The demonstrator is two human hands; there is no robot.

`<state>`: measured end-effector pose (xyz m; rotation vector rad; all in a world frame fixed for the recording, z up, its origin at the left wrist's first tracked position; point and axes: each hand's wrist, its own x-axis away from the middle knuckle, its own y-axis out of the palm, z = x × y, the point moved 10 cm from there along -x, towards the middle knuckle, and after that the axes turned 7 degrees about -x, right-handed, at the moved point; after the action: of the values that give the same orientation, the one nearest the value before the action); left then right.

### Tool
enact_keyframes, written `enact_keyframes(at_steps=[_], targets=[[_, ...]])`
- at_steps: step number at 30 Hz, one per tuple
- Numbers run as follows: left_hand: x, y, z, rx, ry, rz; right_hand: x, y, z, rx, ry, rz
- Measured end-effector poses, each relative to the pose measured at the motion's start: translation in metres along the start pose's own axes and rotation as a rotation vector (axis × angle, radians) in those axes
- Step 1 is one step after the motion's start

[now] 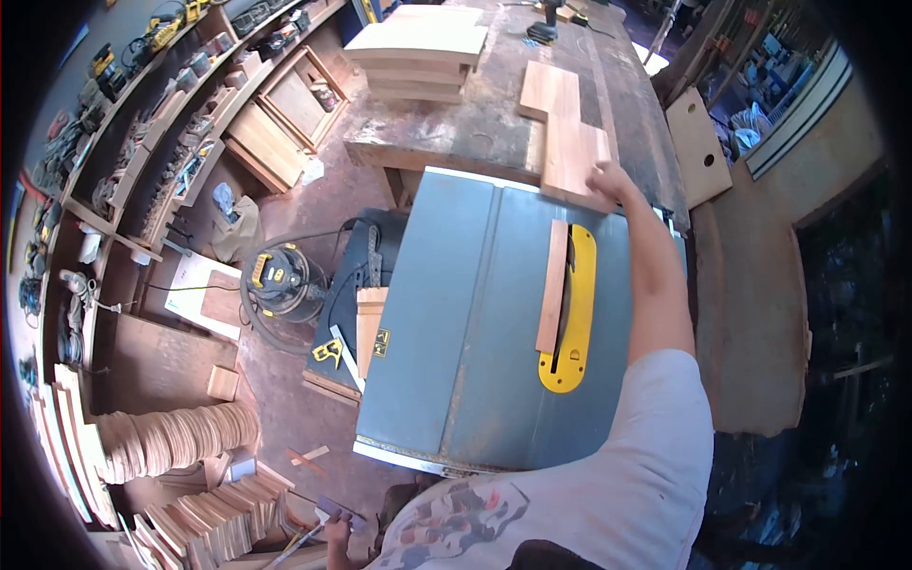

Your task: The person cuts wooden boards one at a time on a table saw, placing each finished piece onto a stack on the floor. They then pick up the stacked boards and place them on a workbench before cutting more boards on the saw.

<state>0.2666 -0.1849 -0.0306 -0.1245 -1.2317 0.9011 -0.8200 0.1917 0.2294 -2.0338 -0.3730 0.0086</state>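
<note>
My right hand [610,182] reaches to the far edge of the table saw [408,313], its fingers closed at the near end of a wooden board [570,161]. That board lies on the workbench, touching another light board [551,90]. On the saw top a narrow wood strip [550,294] lies along the yellow throat plate [577,332], beside the blade slot. Low at the left, my left hand [337,528] is closed around a flat, dark greyish piece [340,510], whose kind I cannot make out.
Stacked boards [418,47] and a cordless drill [541,33] stand on the workbench [446,138]. Left of the saw are a shop vacuum [283,280] and a yellow combination square [329,353]. Wood pieces [180,442] line the floor by the shelves [157,142].
</note>
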Motion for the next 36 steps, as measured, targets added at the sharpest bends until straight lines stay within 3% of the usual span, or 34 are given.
enact_keyframes(at_steps=[1,3,5,7,10,11,14,16,19,20,21,23,25,27,30,33,36], targets=[[0.002,0.002,0.003,-0.012,-0.001,-0.014,-0.005,0.000,-0.001,-0.122,-0.023,0.051],[-0.043,0.021,-0.003,-0.222,0.154,-0.064,0.010,0.026,-0.056,-0.091,-0.063,-0.244],[-0.044,0.029,0.017,-0.365,0.266,-0.127,0.000,0.041,-0.092,-0.292,-0.282,-0.168],[-0.045,0.040,0.065,-0.292,0.292,-0.153,0.020,0.046,-0.134,-0.454,-0.295,-0.234],[-0.047,0.025,0.085,-0.083,0.282,-0.101,0.048,0.062,-0.170,0.429,-0.392,-0.278],[-0.050,0.019,0.088,-0.079,0.308,-0.079,0.078,0.058,-0.181,0.578,-0.392,-0.342],[-0.048,0.015,0.085,-0.146,0.322,-0.054,0.094,0.082,-0.163,0.607,-0.181,-0.502],[-0.069,0.016,0.054,-0.290,0.366,-0.064,0.111,0.097,-0.173,0.581,-0.163,-0.509],[-0.110,0.016,0.008,-0.205,0.483,0.000,0.102,0.158,-0.201,0.502,-0.256,-0.514],[-0.102,0.018,0.011,-0.201,0.398,-0.066,0.109,0.170,-0.220,0.416,-0.198,-0.496],[-0.093,0.019,0.012,-0.201,0.310,-0.130,0.123,0.184,-0.254,0.336,-0.304,-0.518],[-0.073,0.021,0.032,-0.232,0.215,-0.218,0.180,0.188,-0.312,0.134,-0.188,-0.594],[-0.077,0.012,0.040,-0.284,0.198,-0.269,0.233,0.188,-0.374,-0.133,-0.499,-0.289],[-0.100,-0.007,0.040,-0.171,0.258,-0.264,0.307,0.181,-0.406,-0.223,-0.499,-0.135],[-0.161,-0.031,0.037,-0.172,0.278,-0.258,0.392,0.207,-0.411,-0.089,-0.589,0.260],[-0.190,-0.069,0.052,-0.303,0.327,-0.226,0.398,0.227,-0.344,0.130,-0.122,0.351],[-0.217,-0.098,0.085,-0.532,0.409,-0.155,0.424,0.217,-0.291,0.299,0.154,0.539]])
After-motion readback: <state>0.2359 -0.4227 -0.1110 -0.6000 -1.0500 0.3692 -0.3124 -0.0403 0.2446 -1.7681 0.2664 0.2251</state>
